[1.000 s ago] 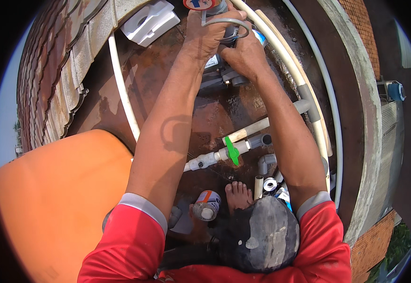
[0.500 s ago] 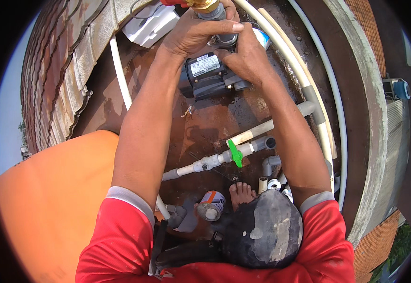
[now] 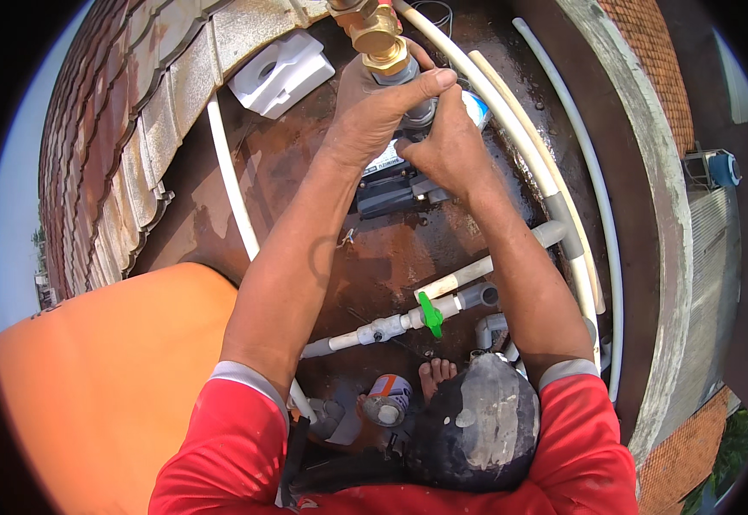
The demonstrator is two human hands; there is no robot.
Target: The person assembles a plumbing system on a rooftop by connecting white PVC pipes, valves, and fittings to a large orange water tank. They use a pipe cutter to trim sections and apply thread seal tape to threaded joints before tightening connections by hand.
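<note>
Both arms reach toward the top of the view, to a grey plastic pipe fitting with a brass valve-like fitting above it. My left hand is wrapped round the grey fitting just below the brass, thumb laid across it. Lower down, my right hand closes on the same grey fitting from the right, its thumb folded in. A dark electric water pump with a pale label lies behind and below my hands, partly hidden by them.
White foam packing lies at upper left. Pale pipes curve down the right. A pipe with a green-handled valve crosses the wet floor near my foot. A can and an orange tank stand nearer me.
The view has shifted, so more of the brass fitting shows at the top. My hands now cover more of the pump, and both still grip the grey fitting.
</note>
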